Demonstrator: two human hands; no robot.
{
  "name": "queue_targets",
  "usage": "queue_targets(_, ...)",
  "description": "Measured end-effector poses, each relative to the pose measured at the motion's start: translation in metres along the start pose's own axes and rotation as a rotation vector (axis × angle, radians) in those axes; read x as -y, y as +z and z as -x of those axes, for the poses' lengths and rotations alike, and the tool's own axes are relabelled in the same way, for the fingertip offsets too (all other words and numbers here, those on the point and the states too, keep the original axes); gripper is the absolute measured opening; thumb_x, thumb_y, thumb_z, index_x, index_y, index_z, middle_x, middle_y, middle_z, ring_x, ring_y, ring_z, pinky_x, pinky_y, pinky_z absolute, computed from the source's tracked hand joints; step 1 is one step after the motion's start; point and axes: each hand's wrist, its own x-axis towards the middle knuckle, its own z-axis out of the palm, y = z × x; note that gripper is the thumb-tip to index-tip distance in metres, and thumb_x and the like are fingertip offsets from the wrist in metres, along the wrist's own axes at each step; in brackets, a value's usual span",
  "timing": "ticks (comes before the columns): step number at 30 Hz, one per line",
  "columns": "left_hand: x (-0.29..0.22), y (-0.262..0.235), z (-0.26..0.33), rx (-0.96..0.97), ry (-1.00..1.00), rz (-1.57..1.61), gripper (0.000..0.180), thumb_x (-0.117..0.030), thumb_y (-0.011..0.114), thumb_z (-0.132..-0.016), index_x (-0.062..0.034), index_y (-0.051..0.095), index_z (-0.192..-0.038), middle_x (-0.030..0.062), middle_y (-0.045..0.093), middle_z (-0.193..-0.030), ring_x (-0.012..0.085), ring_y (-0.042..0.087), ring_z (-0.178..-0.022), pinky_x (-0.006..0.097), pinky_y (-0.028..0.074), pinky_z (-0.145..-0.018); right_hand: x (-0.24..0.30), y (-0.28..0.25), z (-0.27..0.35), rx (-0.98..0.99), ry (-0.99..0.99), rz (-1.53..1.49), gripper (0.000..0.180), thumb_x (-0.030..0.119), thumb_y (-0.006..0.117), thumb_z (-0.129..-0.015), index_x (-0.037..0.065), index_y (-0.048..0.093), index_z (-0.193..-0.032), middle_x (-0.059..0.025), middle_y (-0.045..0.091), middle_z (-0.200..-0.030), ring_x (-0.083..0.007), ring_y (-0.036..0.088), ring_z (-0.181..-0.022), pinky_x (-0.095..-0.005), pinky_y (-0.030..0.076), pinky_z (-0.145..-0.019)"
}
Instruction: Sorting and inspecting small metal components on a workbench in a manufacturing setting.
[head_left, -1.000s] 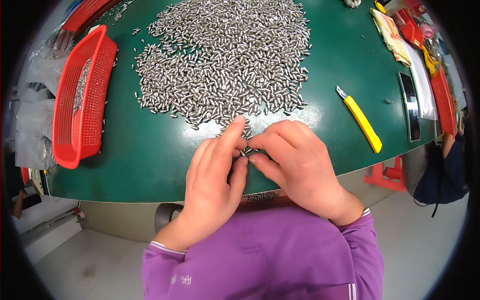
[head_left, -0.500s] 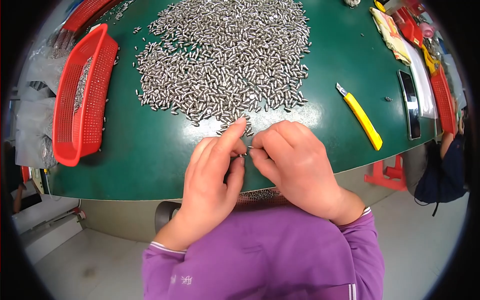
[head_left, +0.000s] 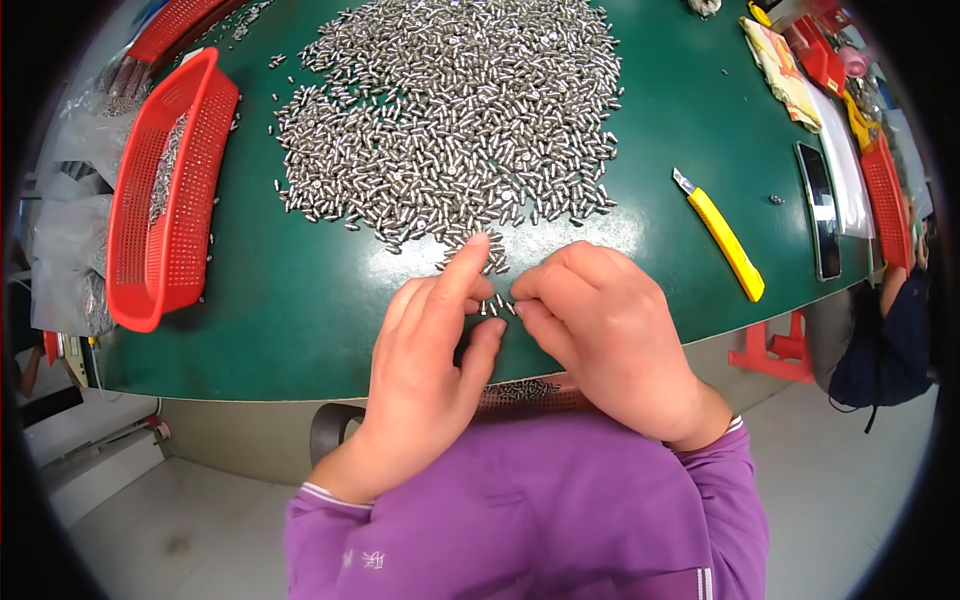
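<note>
A wide pile of small metal pins (head_left: 450, 140), silvery with tapered ends, covers the far middle of the green table (head_left: 290, 300). My left hand (head_left: 425, 330) rests at the near end of the pile. Its index finger stretches forward to the pins and its thumb stands apart; its other fingers are partly hidden. Several loose metal pins (head_left: 497, 305) lie between my two hands. Close beside them, my right hand (head_left: 605, 325) is closed in a pinch, thumb against fingertips, at the end of one small metal pin (head_left: 511, 308).
At left stands a red perforated basket (head_left: 190, 200) with more pins inside. A yellow utility knife (head_left: 725, 240) with its blade showing and a phone (head_left: 818, 210) lie at right. Below the table edge is a container of dark small parts (head_left: 525, 390). Another person (head_left: 885, 340) sits at far right.
My left thumb has moved away from the index finger, and several pins now show between my hands. My right hand has shifted slightly right.
</note>
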Motion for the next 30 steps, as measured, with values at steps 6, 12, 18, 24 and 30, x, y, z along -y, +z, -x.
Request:
queue_targets(6, -0.0007, 0.0028, -0.002, -0.003, -0.005, -0.006, 0.07, 0.011, 0.069, -0.081, -0.0049, 0.05, -0.146, 0.0072, 0.066, -0.099, 0.0237, 0.06, -0.091, 0.036, 0.05, -0.082, 0.001, -0.0012, -0.0021, 0.019, 0.0, -0.076, 0.022, 0.003, 0.076, -0.077, 0.007, 0.066, -0.096, -0.0093, 0.061, -0.09, -0.032, 0.06, -0.083, -0.0428, 0.049, -0.073)
queue_targets(12, 0.0004, 0.0029, -0.0009, -0.004, 0.0, -0.013, 0.069, 0.012, 0.069, -0.08, -0.0065, 0.052, -0.145, 0.0038, 0.067, -0.098, 0.0186, 0.06, -0.092, 0.032, 0.051, -0.082, 0.0028, 0.0024, -0.001, 0.041, -0.001, -0.007, 0.02, 0.004, 0.075, -0.077, 0.007, 0.066, -0.094, -0.0086, 0.059, -0.089, -0.0314, 0.059, -0.083, -0.0423, 0.049, -0.073)
queue_targets(18, 0.0027, 0.0023, -0.0011, -0.023, 0.021, -0.022, 0.068, 0.013, 0.07, -0.079, -0.0059, 0.054, -0.142, 0.0036, 0.067, -0.096, 0.0186, 0.06, -0.089, 0.032, 0.05, -0.08, 0.0022, -0.0003, 0.0024, 0.018, 0.03, 0.071, 0.017, 0.003, 0.074, -0.078, 0.007, 0.065, -0.092, -0.0089, 0.059, -0.09, -0.0315, 0.058, -0.083, -0.0421, 0.048, -0.072)
queue_targets(24, 0.0047, 0.005, -0.0053, -0.028, 0.049, 0.012, 0.066, 0.013, 0.069, -0.079, -0.0043, 0.054, -0.141, 0.0064, 0.066, -0.096, 0.023, 0.06, -0.087, 0.036, 0.05, -0.079, 0.0003, 0.0031, -0.0025, -0.026, -0.044, 0.003, 0.017, 0.003, 0.069, -0.078, 0.005, 0.054, -0.085, -0.0122, 0.049, -0.086, -0.0326, 0.052, -0.079, -0.043, 0.046, -0.068)
queue_targets(30, 0.0047, 0.0056, -0.0026, -0.035, 0.05, 0.016, 0.063, 0.011, 0.068, -0.08, -0.0023, 0.054, -0.14, 0.0085, 0.065, -0.095, 0.0272, 0.059, -0.084, 0.04, 0.049, -0.078, -0.0025, 0.0074, -0.0029, 0.019, -0.063, 0.012, 0.016, 0.002, 0.069, -0.079, 0.005, 0.056, -0.088, -0.0123, 0.051, -0.088, -0.0335, 0.053, -0.082, -0.043, 0.046, -0.071)
